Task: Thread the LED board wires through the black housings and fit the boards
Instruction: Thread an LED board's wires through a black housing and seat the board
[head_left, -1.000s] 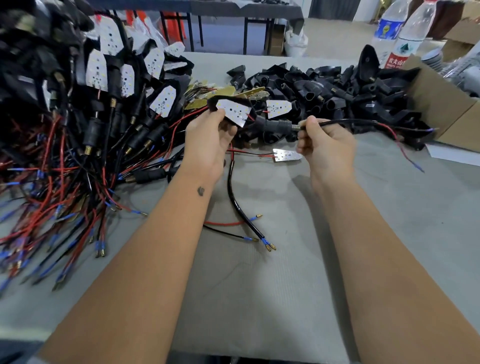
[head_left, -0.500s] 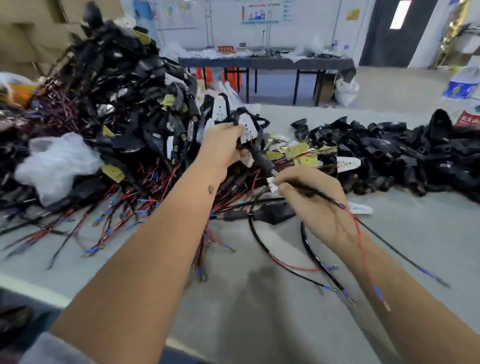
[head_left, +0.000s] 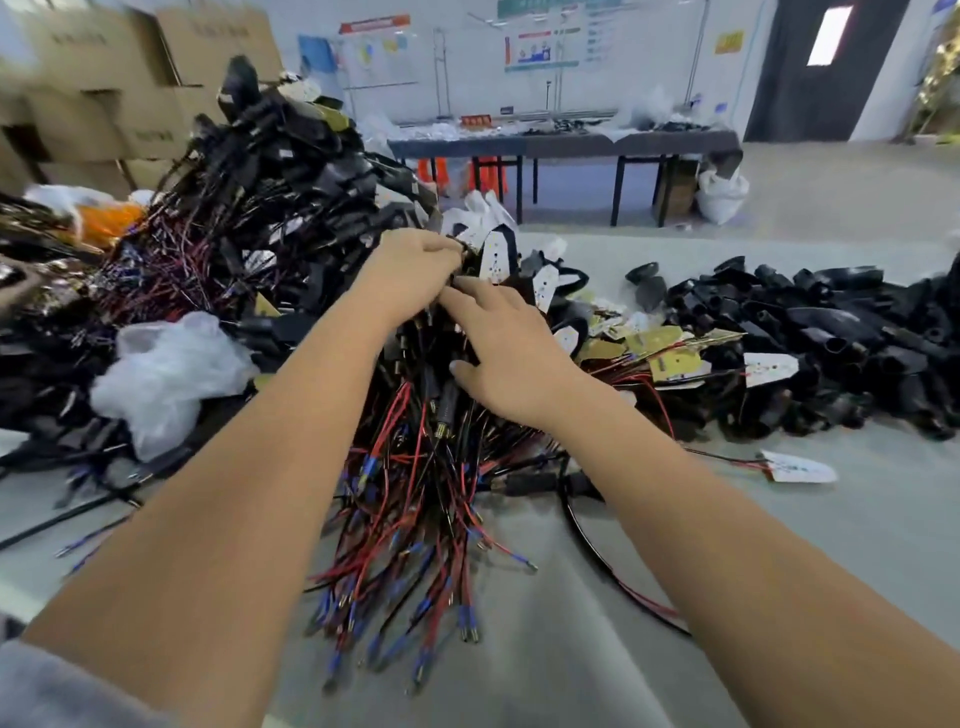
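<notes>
A tall heap of finished assemblies (head_left: 291, 208), black housings with white LED boards and red and black wires, fills the left of the grey table (head_left: 545, 649). My left hand (head_left: 410, 270) reaches into its right edge, fingers curled on a black housing with a white LED board (head_left: 493, 257). My right hand (head_left: 498, 348) rests flat on the bundle of wires (head_left: 415, 467) just below, fingers straight. A pile of empty black housings (head_left: 810, 338) lies at the right. Loose gold and white boards (head_left: 665, 353) lie between the two piles.
A single white board with wires (head_left: 800, 466) lies on the table at the right. A crumpled clear plastic bag (head_left: 161, 369) sits at the left of the heap. Cardboard boxes (head_left: 104, 78) stand behind it. A dark workbench (head_left: 566, 143) stands across the floor.
My left hand carried the assembled housing up onto the heap at the left. My right hand let go of the black wire and moved onto the wire bundle. The view swung left and up.
</notes>
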